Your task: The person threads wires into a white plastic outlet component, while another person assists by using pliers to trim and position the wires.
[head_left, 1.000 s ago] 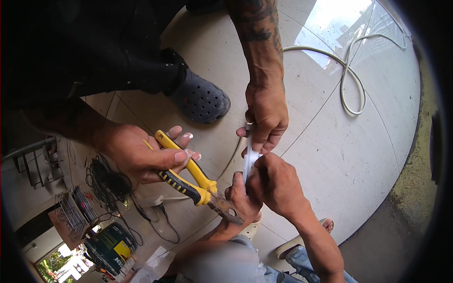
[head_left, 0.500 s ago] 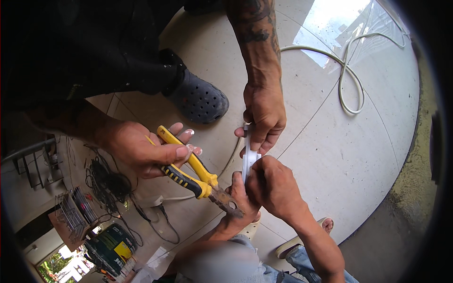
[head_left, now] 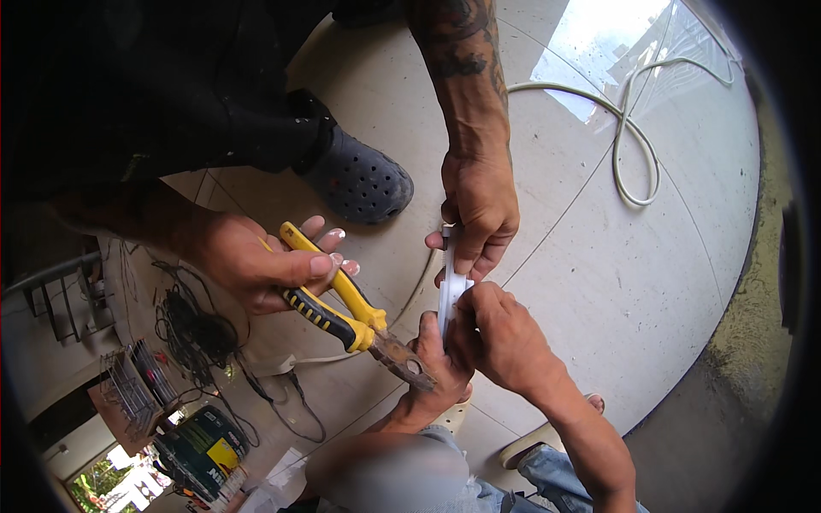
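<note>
A narrow white plastic piece (head_left: 448,295) with a finely ridged edge stands lengthwise at the centre. My left hand (head_left: 438,368) is closed round its lower end, thumb pointing up along it. From the right, my right hand (head_left: 506,335) pinches the same piece with bent fingers, which hide part of it. A co-worker's hand (head_left: 481,209), on a tattooed arm, grips the upper end. The co-worker's other hand (head_left: 248,265) loosely holds pliers (head_left: 342,295) with yellow and black handles. Their rusty jaws overlap my left hand in the picture; whether they touch it I cannot tell.
The co-worker's dark clog (head_left: 363,179) is on the pale tiled floor. A white cable (head_left: 637,162) loops at the upper right. Tangled dark cords (head_left: 192,321), a wire rack (head_left: 137,385) and a dark green box (head_left: 201,453) lie at the left. My knees in jeans are below.
The pliers and the co-worker's hand holding them have shifted slightly left and up. My right forearm has swung a little to the right. The white piece stays gripped in the same place.
</note>
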{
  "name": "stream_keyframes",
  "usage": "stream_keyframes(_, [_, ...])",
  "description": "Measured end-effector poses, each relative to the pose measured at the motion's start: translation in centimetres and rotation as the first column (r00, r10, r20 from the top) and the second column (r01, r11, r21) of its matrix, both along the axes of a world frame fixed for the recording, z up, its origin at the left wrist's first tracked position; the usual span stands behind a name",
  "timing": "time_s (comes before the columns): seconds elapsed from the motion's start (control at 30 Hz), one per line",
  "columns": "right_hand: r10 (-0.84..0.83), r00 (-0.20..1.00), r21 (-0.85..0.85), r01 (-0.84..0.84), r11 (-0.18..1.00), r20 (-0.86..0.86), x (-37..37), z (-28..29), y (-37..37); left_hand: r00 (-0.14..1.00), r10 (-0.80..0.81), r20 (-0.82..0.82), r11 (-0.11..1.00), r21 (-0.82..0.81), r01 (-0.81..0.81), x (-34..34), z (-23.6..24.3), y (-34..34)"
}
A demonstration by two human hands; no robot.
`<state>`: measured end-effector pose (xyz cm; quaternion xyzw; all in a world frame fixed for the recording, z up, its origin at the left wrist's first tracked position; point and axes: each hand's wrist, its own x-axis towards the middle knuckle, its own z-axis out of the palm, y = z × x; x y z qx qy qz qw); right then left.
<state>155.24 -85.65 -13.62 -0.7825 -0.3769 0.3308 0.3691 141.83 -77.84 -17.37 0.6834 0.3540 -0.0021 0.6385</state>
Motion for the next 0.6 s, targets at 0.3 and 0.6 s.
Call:
stream_keyframes(0.3, [0.055, 0.998, -0.014, -0.055, 0.998, -0.01, 0.9, 0.2, -0.2, 1.0, -0.007, -0.014, 0.99, 0.143, 0.008, 0.6, 0.9, -0.3])
stream_keyframes(0.6, [0.067, 0.998, 0.019, -0.067, 0.998, -0.007, 1.1, -0.1, -0.6, 0.983, -0.065, 0.172, 0.938, 0.347, 0.001, 1.7, 1.2, -0.4])
